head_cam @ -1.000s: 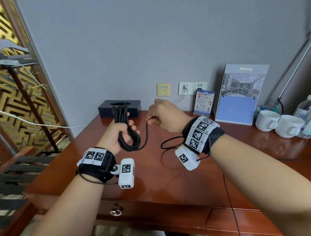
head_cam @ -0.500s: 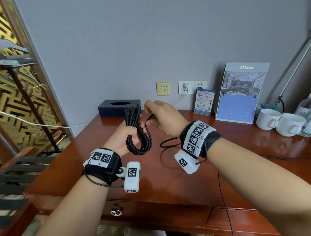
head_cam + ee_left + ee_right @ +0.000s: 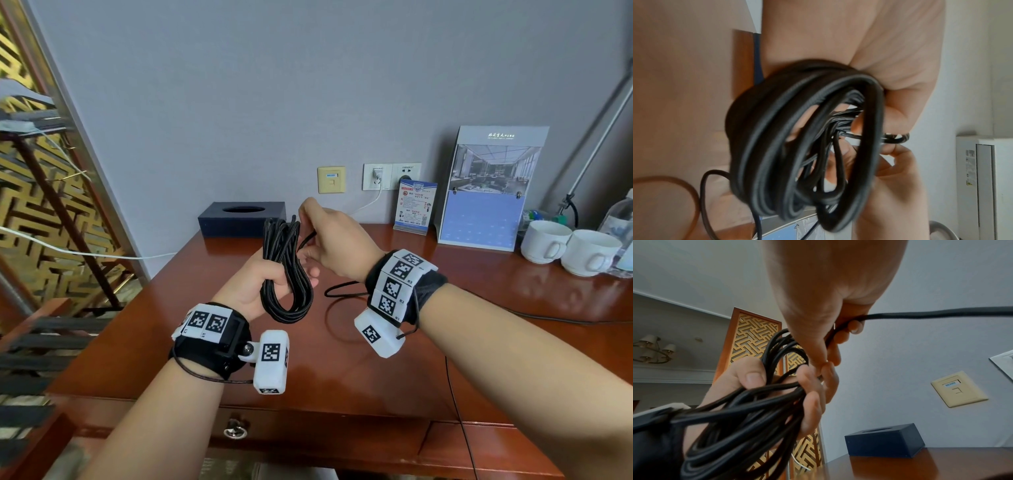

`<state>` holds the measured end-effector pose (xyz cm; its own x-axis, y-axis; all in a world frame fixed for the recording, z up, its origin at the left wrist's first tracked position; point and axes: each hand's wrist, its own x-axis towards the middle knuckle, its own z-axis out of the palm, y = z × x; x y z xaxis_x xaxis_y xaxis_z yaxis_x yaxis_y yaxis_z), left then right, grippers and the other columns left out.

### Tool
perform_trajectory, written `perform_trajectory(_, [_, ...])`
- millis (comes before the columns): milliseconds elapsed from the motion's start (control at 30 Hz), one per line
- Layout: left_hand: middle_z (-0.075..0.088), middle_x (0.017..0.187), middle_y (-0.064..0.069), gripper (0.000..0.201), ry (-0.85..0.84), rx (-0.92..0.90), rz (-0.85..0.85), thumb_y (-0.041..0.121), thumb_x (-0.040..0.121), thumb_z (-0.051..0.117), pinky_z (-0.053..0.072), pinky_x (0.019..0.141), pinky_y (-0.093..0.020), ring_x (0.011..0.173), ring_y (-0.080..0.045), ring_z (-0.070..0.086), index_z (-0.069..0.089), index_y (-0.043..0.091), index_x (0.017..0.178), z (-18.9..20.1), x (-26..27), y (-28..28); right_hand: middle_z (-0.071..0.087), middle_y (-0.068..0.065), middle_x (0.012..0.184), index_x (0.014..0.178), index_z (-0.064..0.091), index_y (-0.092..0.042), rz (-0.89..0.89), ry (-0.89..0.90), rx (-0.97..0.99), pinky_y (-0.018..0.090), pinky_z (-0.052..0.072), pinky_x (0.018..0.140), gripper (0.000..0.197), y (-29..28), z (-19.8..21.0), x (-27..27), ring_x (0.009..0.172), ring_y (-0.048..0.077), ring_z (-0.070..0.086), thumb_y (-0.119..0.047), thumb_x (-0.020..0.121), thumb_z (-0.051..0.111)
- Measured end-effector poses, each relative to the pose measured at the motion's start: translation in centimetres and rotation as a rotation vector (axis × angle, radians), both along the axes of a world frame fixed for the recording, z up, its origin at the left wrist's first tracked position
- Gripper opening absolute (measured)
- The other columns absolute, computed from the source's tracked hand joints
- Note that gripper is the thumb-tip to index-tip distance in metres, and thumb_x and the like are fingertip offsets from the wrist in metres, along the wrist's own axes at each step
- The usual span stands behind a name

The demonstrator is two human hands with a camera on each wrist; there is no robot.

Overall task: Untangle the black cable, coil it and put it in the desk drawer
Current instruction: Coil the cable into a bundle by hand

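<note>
My left hand (image 3: 262,277) grips a bundle of black cable (image 3: 286,270) looped into several long coils, held upright above the desk. In the left wrist view the black cable (image 3: 805,146) fills the middle, with the fingers of the left hand (image 3: 900,100) curled round it. My right hand (image 3: 334,236) pinches the loose strand of the cable at the top of the coil; in the right wrist view the loose strand (image 3: 920,315) runs off to the right from the right hand (image 3: 838,331). A slack loop (image 3: 339,291) of the cable lies on the desk (image 3: 342,383). The desk drawer (image 3: 236,428) is closed.
A dark tissue box (image 3: 241,219) stands at the back of the desk. A small card (image 3: 415,207), a calendar stand (image 3: 489,188), two white cups (image 3: 572,246) and a bottle (image 3: 621,233) line the back right. Wall sockets (image 3: 390,176) sit behind. A gold lattice screen (image 3: 37,205) stands left.
Both hands have come together and shifted right. My right hand has brought the loose strand up to the top of the coil, beside the left hand.
</note>
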<state>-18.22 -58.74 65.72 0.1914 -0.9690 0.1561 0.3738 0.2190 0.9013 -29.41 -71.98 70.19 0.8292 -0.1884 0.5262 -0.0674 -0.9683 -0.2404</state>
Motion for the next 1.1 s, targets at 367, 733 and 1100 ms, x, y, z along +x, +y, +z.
perform_trajectory(367, [0.059, 0.09, -0.012, 0.064, 0.072, 0.003, 0.009, -0.016, 0.06, 0.035, 0.045, 0.096, -0.053, 0.083, -0.028, 0.056, 0.053, 0.004, 0.118, -0.2, -0.1, -0.3, 0.061, 0.008, 0.085, 0.106, 0.028, -0.018, 0.048, 0.002, 0.078, 0.041, 0.051, 0.062, 0.053, 0.3, 0.2, -0.3, 0.064, 0.023, 0.058, -0.007, 0.079, 0.073])
perform_trajectory(733, [0.06, 0.089, -0.012, 0.067, 0.029, 0.029, 0.076, -0.016, 0.063, 0.04, 0.045, 0.077, -0.042, 0.071, -0.023, 0.044, 0.046, 0.011, 0.124, 1.0, -1.0, -0.3, 0.061, 0.004, 0.073, 0.102, 0.03, -0.023, -0.008, -0.014, 0.162, 0.045, 0.052, 0.061, 0.057, -0.4, 0.0, -0.1, 0.063, 0.027, 0.058, -0.025, 0.075, 0.08])
perform_trajectory(1100, [0.047, 0.075, -0.009, 0.068, -0.067, 0.111, 0.214, -0.017, 0.055, 0.041, 0.044, 0.069, -0.038, 0.064, -0.021, 0.044, 0.046, 0.012, 0.116, 1.2, -0.4, -0.2, 0.06, 0.0, 0.068, 0.095, 0.059, -0.016, -0.059, 0.017, 0.428, 0.032, 0.048, 0.064, 0.018, -3.1, -0.4, -1.5, 0.059, 0.015, 0.053, -0.031, 0.091, 0.067])
